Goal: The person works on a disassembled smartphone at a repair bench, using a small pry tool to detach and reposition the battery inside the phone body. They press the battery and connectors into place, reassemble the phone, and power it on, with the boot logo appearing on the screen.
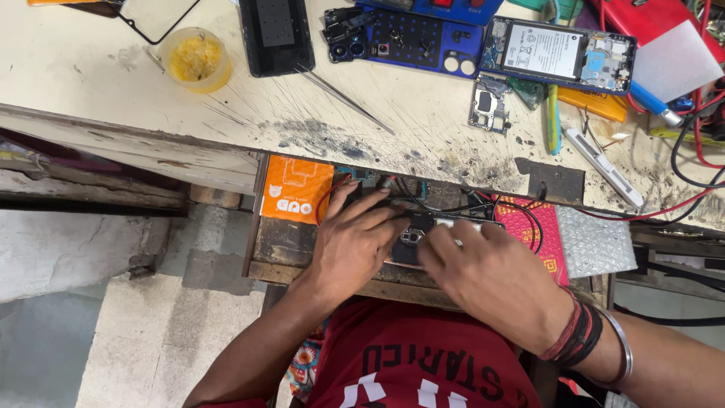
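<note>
At lower centre of the frame both hands close on a dark phone (pixel 411 240) lying crosswise in the open drawer (pixel 291 242); the left hand (pixel 351 245) pinches its left end, the right hand (pixel 483 272) covers its right end, equally near

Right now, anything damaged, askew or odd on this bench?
Yes. The workbench top is heavily scratched and soot-stained near its front edge. An opened phone lies with its battery exposed, a loose circuit board beside it. Both hands, left hand and right hand, work on a dark phone in the open drawer.
</note>
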